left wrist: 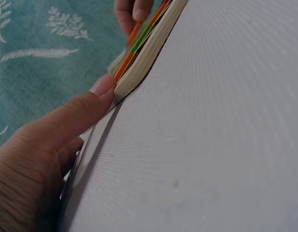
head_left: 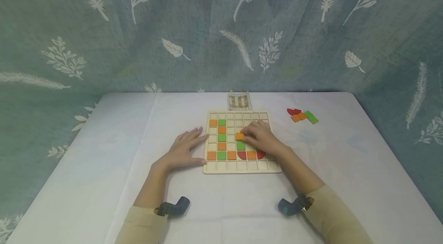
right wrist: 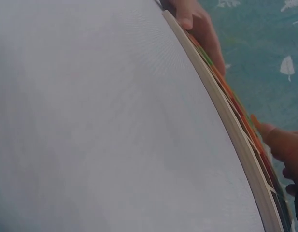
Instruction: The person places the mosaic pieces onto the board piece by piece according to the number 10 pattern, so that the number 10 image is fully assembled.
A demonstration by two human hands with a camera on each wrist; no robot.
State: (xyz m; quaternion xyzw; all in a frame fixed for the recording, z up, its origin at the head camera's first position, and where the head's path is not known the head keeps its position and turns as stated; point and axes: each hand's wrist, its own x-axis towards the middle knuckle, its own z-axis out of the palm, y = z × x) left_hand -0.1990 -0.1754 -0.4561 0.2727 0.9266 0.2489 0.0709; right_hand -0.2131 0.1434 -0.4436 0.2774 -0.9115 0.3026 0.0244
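Observation:
A wooden grid board (head_left: 226,166) lies on the table with orange and green squares and red rounded pieces set in some cells. My right hand (head_left: 262,136) pinches an orange square tile (head_left: 239,136) between thumb and fingers, just above a green square (head_left: 240,146) in the head view. In the right wrist view the same orange tile (right wrist: 255,121) is tilted up at the fingertips. My left hand (head_left: 185,148) rests at the board's left edge, fingers spread and thumb touching the near left corner; the left wrist view shows that thumb (left wrist: 83,113) against the wooden rim.
A small printed pattern card (head_left: 239,101) lies behind the board. Loose pieces sit at the back right: red ones (head_left: 291,112), orange squares (head_left: 296,118) and a green rectangle (head_left: 311,117). A leaf-patterned cloth (head_left: 207,32) hangs behind the white table (head_left: 86,182).

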